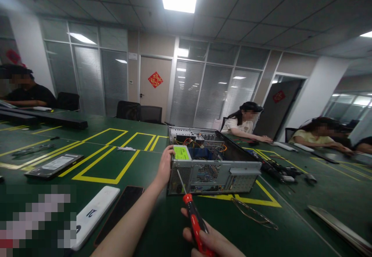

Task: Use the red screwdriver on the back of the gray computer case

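Observation:
An open desktop computer case (223,173) lies on its side on the green table, its rear panel towards me. At its left corner sits a power supply (180,153) with a bright yellow-green label. My left hand (165,166) grips the power supply's left edge, fingers curled over the top; some of them are hidden. In my right hand (207,239) is a screwdriver (193,214) with a red and black handle. Its shaft points up at the rear face of the power supply, near the mesh vent. Whether the tip touches a screw is too small to tell.
Left of my forearm lie a white device (95,214), a dark phone (120,210) and a hard drive (55,165). Right of the case are glasses (255,212), tangled black cables (283,170) and a flat laptop-like slab (340,226). Other people (242,123) sit around the table.

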Tool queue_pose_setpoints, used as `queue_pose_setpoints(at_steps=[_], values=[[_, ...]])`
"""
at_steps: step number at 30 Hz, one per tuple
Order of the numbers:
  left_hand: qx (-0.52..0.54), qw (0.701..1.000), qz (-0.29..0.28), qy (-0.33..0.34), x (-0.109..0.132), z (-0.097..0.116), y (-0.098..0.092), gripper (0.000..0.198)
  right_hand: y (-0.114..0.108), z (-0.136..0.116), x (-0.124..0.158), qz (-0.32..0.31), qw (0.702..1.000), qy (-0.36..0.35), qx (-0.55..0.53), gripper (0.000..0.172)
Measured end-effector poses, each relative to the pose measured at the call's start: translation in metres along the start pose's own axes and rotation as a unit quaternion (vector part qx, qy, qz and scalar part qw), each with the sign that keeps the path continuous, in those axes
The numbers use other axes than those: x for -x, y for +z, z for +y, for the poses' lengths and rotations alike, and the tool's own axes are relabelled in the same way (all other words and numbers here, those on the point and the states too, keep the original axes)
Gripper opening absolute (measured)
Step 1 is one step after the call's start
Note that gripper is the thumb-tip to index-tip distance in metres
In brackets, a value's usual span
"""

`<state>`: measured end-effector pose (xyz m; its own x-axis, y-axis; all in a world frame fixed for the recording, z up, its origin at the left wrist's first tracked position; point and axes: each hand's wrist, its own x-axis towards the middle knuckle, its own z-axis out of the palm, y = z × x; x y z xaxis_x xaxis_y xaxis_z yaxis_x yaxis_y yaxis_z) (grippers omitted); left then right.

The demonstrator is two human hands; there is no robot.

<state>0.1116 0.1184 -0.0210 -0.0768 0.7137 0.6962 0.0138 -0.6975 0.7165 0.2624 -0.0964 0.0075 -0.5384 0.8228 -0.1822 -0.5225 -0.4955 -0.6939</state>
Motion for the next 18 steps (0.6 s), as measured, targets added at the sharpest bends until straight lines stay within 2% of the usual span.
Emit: queue_pose_setpoints(at_steps=[4, 6, 10, 12, 15, 18], values=[[0.0, 1.0, -0.007, -0.006, 0.0005, 0.002, -0.0007, 0.044, 0.0037, 0.001, -0.0012, -0.039, 0.999, 0.004, -0.015, 0.061], [-0.001, 1.0, -0.011, -0.01, 0.0008, 0.0023, -0.001, 0.044, 0.0027, 0.0017, -0.0041, -0.044, 0.999, 0.023, -0.01, 0.07], [0.001, 1.0, -0.011, -0.009, 0.0008, 0.0028, -0.0012, 0.043, -0.0029, 0.0028, -0.0075, -0.021, 0.998, 0.062, 0.016, 0.094], [-0.001, 1.0, -0.013, -0.013, 0.0009, 0.0033, -0.0012, 0.044, -0.0053, 0.0038, -0.0061, -0.007, 0.998, 0.056, 0.031, 0.099], [-0.004, 1.0, -0.013, -0.019, 0.0008, 0.0043, -0.0011, 0.044, -0.006, 0.0061, -0.0024, 0.008, 0.999, 0.021, 0.038, 0.09], [-0.001, 1.0, -0.013, -0.008, 0.0004, 0.0044, -0.0011, 0.046, -0.0033, 0.0079, -0.0002, 0.023, 1.0, -0.002, 0.013, 0.064]])
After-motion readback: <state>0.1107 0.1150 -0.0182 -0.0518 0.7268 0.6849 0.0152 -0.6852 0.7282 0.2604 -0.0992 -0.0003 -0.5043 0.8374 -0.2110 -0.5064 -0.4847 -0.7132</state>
